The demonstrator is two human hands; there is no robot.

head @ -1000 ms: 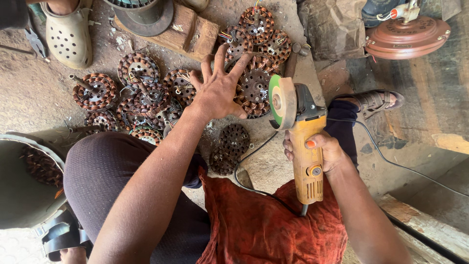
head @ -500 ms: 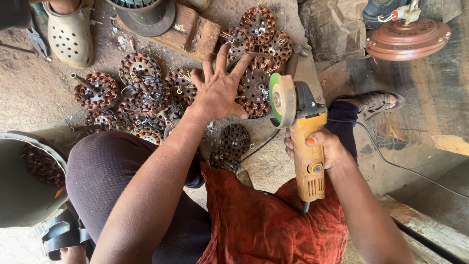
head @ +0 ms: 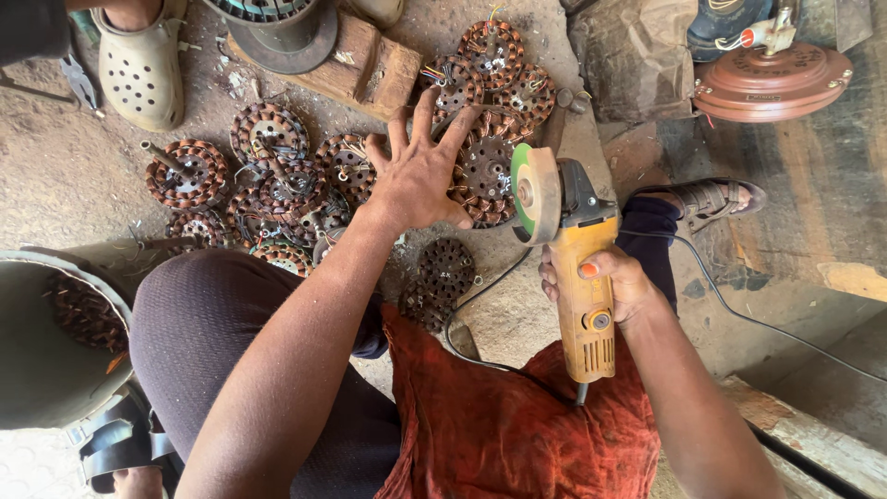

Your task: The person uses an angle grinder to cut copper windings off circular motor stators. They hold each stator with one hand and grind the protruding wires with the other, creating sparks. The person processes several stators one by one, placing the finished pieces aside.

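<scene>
Many rusty, copper-wound motor cores (head: 277, 176) lie heaped on the dirt floor (head: 65, 176). Your left hand (head: 416, 176) rests spread flat on one dark toothed core (head: 485, 171), while your right hand (head: 605, 286) grips the yellow angle grinder (head: 577, 268) just beside it.

Daylight, diffuse, moderately bright; no hard glare. Soft shadow under left hand (head: 420, 176) falls onto copper-wound stators (head: 485, 171) beneath fingers. Right hand (head: 605, 286) evenly lit; yellow angle grinder (head: 582, 277) casts faint shadow on ground just left of it. Warm brighter patch on floor far right of right hand. Darkest zone left of left forearm: bucket (head: 55, 342) interior. Focus sharp mid-frame; slight softness and wide-angle stretch toward corners, forearms bulging at bottom edge. No motion blur on either hand.
</scene>
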